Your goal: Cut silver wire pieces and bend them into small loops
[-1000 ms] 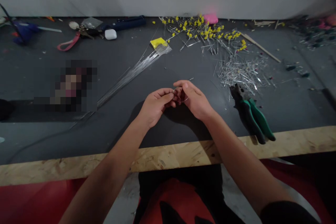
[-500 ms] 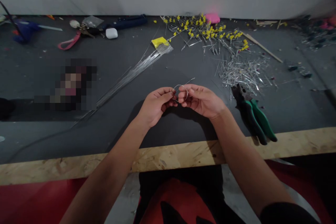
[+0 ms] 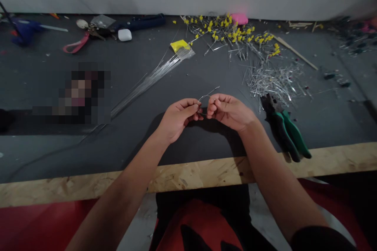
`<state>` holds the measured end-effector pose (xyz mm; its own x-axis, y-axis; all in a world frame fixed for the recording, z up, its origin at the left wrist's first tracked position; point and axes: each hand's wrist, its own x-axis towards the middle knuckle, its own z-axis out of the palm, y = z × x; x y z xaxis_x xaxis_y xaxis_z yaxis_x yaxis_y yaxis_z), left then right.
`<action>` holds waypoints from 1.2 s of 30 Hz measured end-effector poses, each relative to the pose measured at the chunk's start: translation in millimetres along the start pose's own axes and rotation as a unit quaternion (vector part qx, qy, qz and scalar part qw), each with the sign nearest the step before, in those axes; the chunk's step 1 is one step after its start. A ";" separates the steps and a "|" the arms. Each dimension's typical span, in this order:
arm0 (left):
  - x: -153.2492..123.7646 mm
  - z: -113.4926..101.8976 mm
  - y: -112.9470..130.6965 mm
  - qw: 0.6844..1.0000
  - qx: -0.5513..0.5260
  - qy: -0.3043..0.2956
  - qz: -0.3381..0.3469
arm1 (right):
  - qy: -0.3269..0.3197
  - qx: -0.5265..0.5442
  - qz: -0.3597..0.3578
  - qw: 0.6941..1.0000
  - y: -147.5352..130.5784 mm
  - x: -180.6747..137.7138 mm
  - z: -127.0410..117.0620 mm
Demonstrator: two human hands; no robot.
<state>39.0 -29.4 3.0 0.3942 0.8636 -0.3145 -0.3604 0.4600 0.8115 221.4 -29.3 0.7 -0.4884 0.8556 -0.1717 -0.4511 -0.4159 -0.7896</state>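
A thin silvery wire (image 3: 205,96) is bent into a loop between my two hands, above the dark table. My left hand (image 3: 183,117) pinches the loop's left side between thumb and fingers. On its right side, the fingertips of my right hand (image 3: 227,110) are closed on the same wire. One thin end sticks up past the fingers toward the upper right. Fingers partly hide the lower part of the loop. To the right of my right hand lie green-and-black pliers (image 3: 284,129), touched by neither hand.
Beyond my hands lies a bundle of long straight wires (image 3: 147,82) with a yellow tag (image 3: 180,45). A heap of short wire pieces (image 3: 272,80) is at right, behind it yellow-tipped wires (image 3: 232,33). A wooden stick (image 3: 296,53), keys (image 3: 96,33) and a white case (image 3: 125,35) lie farther back.
My right hand has shifted slightly right, away from my left, and the wire loop between them looks more drawn out. My left hand has also moved a little right.
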 end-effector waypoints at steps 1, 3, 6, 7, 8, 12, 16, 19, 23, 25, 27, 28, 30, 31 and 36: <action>0.1 -0.2 -0.8 1.000 -0.002 -0.002 -0.002 | 0.002 0.005 0.004 1.000 0.6 0.5 -1.2; 0.3 -0.5 -2.1 1.000 -0.003 -0.003 -0.004 | 0.007 0.014 0.011 1.000 1.9 1.5 -3.1; 0.8 -1.2 -3.3 1.000 -0.005 -0.003 0.000 | 0.015 0.027 0.015 0.999 4.0 2.7 -4.2; 1.0 -1.4 -3.5 1.000 -0.005 -0.003 0.002 | 0.016 0.030 0.016 0.999 4.6 3.0 -4.2; 1.1 -1.7 -3.6 1.000 -0.006 -0.004 0.003 | 0.017 0.033 0.017 0.999 5.2 3.2 -4.1; 1.3 -1.7 -3.1 1.000 -0.002 0.002 0.000 | 0.022 0.037 0.022 0.999 6.7 3.1 -3.5; 1.0 -0.2 -0.8 1.000 -0.010 0.009 0.006 | 0.028 0.037 0.018 0.999 7.0 3.3 -2.2; 1.3 0.2 0.3 1.000 -0.017 0.005 0.012 | 0.041 0.037 0.007 0.998 5.9 3.6 -0.4; 2.6 -0.2 -0.9 1.000 -0.006 0.015 0.018 | 0.051 0.024 0.006 0.998 3.2 3.2 1.7; 3.2 -0.2 -2.4 0.999 0.011 0.029 0.023 | 0.053 0.016 0.002 0.998 2.1 3.0 2.5; 3.4 -0.3 -3.8 0.998 0.030 0.042 0.036 | 0.058 0.008 -0.004 0.998 1.7 2.9 3.0; 3.4 -0.3 -4.4 0.997 0.039 0.047 0.047 | 0.061 0.006 -0.006 0.998 1.7 3.0 3.3; 3.4 -0.6 -5.5 0.994 0.057 0.052 0.074 | 0.066 0.004 -0.010 0.998 2.0 3.2 3.6; 3.4 -0.8 -6.0 0.993 0.064 0.052 0.087 | 0.068 0.004 -0.012 0.998 2.2 3.4 3.8; 4.9 -2.2 -9.0 0.990 0.067 0.049 0.114 | 0.076 -0.002 -0.021 0.997 3.0 4.2 4.2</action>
<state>42.3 -28.9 -7.0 0.2291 0.9609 -0.1558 -0.3125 0.2242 0.9231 214.8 -28.3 0.1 -0.3505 0.9093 -0.2243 -0.4652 -0.3769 -0.8010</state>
